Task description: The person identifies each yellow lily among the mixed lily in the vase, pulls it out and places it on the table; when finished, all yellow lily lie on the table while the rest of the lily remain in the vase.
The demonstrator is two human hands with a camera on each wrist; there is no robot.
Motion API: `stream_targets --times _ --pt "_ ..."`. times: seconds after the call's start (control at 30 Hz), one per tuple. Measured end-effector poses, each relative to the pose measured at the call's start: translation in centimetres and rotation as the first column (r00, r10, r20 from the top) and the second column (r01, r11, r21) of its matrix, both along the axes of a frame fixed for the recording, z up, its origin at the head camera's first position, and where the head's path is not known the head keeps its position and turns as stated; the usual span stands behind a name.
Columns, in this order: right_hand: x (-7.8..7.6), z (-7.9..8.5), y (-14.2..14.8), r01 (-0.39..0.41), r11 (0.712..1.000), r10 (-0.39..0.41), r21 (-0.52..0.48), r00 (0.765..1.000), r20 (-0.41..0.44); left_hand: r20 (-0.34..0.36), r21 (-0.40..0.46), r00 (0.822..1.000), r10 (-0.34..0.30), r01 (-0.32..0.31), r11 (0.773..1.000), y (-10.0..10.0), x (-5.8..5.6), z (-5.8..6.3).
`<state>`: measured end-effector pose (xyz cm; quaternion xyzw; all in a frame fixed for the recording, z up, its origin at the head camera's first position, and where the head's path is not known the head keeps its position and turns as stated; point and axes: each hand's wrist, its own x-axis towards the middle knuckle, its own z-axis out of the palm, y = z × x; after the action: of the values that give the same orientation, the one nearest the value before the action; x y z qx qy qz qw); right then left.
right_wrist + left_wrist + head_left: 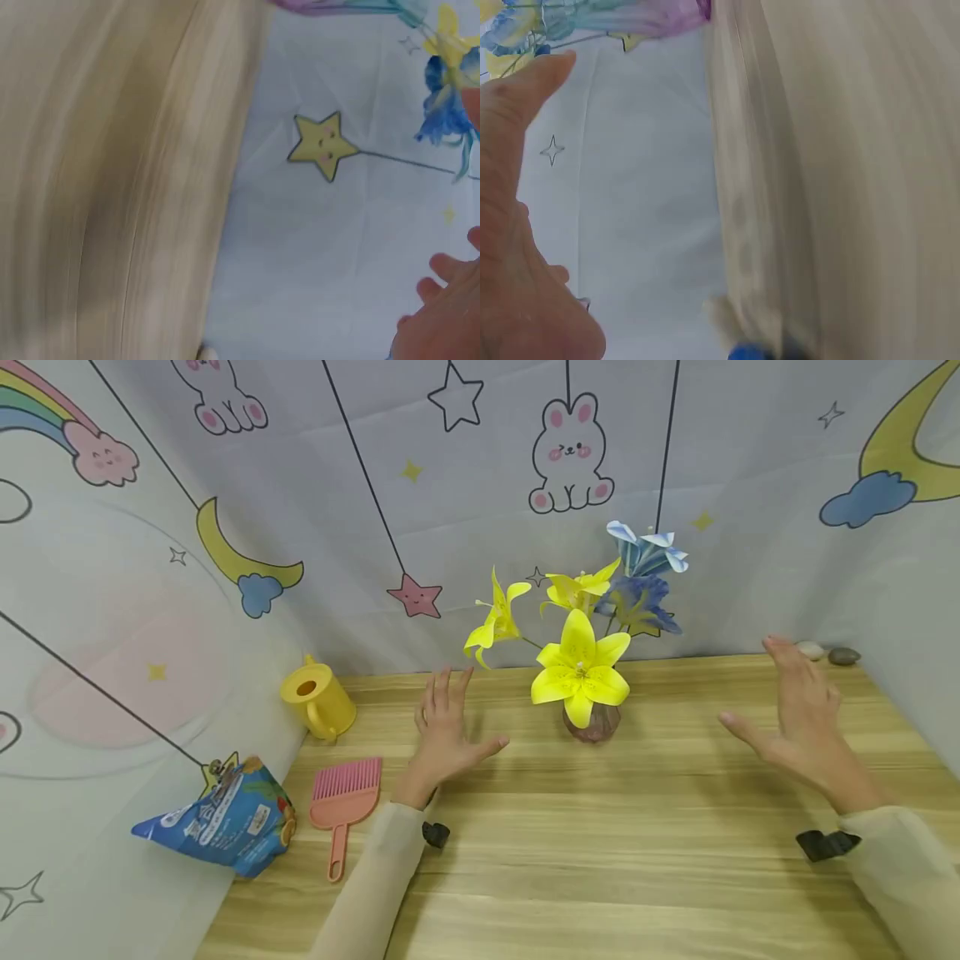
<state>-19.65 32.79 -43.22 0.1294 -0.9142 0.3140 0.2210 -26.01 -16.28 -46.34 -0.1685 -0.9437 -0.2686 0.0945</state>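
Note:
A vase [592, 724] of pinkish see-through material stands near the back of the wooden table, partly hidden by a yellow lily [579, 670]. More yellow lilies [497, 620] and blue flowers [641, 597] rise from it. To the left of the vase my left hand [446, 735] is held with fingers spread and thumb out, touching nothing. My right hand [810, 727] is in a similar pose, farther off on the right, with nothing in it. The wrist views show the vase's pink-to-teal side [660, 16] at the upper edge.
Along the left lie a pink dustpan [347, 802] and a blue snack bag [232, 818] closed with a clip. A yellow watering can [318, 700] sits at the back left corner. Two stones [844, 656] rest at the back right, against the printed curtain [480, 510].

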Motion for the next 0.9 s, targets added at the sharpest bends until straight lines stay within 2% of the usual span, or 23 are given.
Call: stream_targets --times 0.07,0.17,0.23,0.33,0.5,0.7,0.83,0.9 --pt "0.2 0.2 -0.5 -0.036 0.997 0.039 -0.063 0.998 0.043 0.034 0.087 0.998 -0.043 0.04 0.995 1.0 -0.1 -0.2" --pt "0.6 0.6 -1.4 -0.079 0.987 0.094 -0.137 0.99 0.109 0.106 0.213 0.989 -0.105 0.08 0.974 2.3 -0.3 -0.6" --pt "0.8 0.8 -2.2 -0.093 0.981 0.118 -0.171 0.982 0.146 0.161 0.272 0.977 -0.138 0.091 0.958 3.2 -0.3 -1.0" --pt "0.9 1.2 -3.3 -0.118 0.973 0.148 -0.198 0.979 0.144 0.225 0.335 0.957 -0.184 0.101 0.937 4.3 -0.4 -1.6" --pt "0.7 1.5 -4.7 -0.159 0.962 0.189 -0.222 0.975 0.119 0.265 0.398 0.933 -0.243 0.124 0.909 5.7 -0.6 -2.4" --pt "0.4 1.6 -6.1 -0.187 0.948 0.226 -0.259 0.966 0.129 0.275 0.437 0.92 -0.279 0.139 0.888 7.3 -1.2 -3.8" --pt "-0.1 1.7 -7.3 -0.215 0.93 0.261 -0.298 0.958 0.122 0.272 0.456 0.922 -0.276 0.129 0.881 8.2 -1.4 -4.7" --pt "-0.4 1.8 -7.9 -0.221 0.924 0.27 -0.311 0.955 0.124 0.261 0.461 0.93 -0.257 0.114 0.88 8.6 -1.5 -5.0"
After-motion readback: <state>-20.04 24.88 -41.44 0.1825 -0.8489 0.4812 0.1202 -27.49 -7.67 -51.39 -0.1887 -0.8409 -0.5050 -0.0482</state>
